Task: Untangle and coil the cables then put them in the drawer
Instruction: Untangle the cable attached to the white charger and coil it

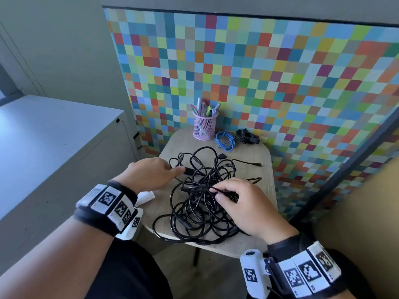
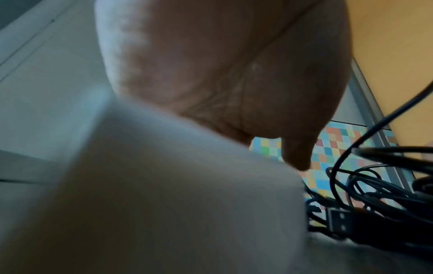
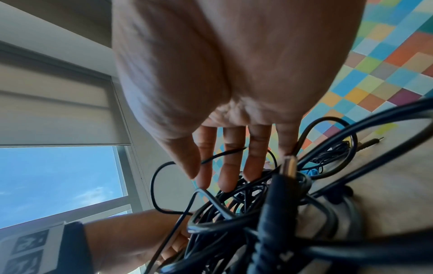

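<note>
At nine o'clock on the table (image 1: 264, 160), the left hand (image 1: 151, 172) reaches flat, grip wide, fingertips at the black cable tangle (image 1: 200, 203) in the centre. At four o'clock, the right hand (image 1: 244, 203) pinches one strand. No legible writing.

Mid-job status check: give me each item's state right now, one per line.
black cable tangle: still knotted, uncoiled, on the table
blue cable: coiled, by the pen cup
small black cable: bundled, at the back
pen cup: upright, full of pens
left hand: fingers extended, touching the tangle's edge
right hand: pinching a thin strand
</note>
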A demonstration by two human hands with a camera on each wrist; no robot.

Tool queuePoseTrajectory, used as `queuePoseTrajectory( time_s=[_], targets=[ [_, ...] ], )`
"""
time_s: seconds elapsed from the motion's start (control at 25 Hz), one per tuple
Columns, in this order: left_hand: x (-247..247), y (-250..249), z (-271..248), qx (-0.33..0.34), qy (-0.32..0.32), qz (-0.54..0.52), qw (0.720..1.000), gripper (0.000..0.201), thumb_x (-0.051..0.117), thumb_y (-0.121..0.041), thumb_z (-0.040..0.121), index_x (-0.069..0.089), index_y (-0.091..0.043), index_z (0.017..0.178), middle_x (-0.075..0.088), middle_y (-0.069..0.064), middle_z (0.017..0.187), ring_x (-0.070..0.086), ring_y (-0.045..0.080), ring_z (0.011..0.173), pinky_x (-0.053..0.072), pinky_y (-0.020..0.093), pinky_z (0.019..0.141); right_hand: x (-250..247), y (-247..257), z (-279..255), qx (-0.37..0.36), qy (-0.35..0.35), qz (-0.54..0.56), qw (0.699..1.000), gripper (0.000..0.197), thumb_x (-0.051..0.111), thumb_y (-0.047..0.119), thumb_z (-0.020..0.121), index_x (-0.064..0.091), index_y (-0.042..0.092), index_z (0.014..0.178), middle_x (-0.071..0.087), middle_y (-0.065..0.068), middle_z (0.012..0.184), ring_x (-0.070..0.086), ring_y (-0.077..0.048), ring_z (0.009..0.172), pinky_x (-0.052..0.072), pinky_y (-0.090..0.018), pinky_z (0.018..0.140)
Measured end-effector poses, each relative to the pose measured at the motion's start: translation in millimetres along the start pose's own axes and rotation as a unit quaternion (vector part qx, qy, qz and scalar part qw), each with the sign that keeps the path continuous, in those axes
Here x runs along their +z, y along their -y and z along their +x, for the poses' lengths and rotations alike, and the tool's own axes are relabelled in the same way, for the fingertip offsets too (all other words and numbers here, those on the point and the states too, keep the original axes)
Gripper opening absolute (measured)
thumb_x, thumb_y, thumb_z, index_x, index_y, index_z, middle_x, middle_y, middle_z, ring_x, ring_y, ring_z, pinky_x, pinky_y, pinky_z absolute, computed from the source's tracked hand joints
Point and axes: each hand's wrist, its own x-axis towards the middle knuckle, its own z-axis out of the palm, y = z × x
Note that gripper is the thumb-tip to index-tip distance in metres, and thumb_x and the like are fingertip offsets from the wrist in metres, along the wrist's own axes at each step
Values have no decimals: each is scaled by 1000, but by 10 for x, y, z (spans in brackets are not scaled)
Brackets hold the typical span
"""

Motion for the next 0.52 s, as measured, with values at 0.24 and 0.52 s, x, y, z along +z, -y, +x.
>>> queuePoseTrajectory(
  time_s=[0.24,0.52],
  targets=[
    [-91,-2,-25,15,-89,-48,995,33,53,-53,100,69,-26,91,68,-7,86,63,11,72,50,30,64,10,-4,17,19,14,-25,999,16,69,30,97,77,36,109,72,26,103,61,4,107,49,-23,96],
    [-492,99,-434,35,-351,-273,895,30,50,-29,107,69,-16,89,54,-9,59,48,12,50,34,27,51,-35,-53,30,37,12,19,999,17,71,26,96,78,35,108,74,26,102,64,8,103,49,-14,90]
  ],
)
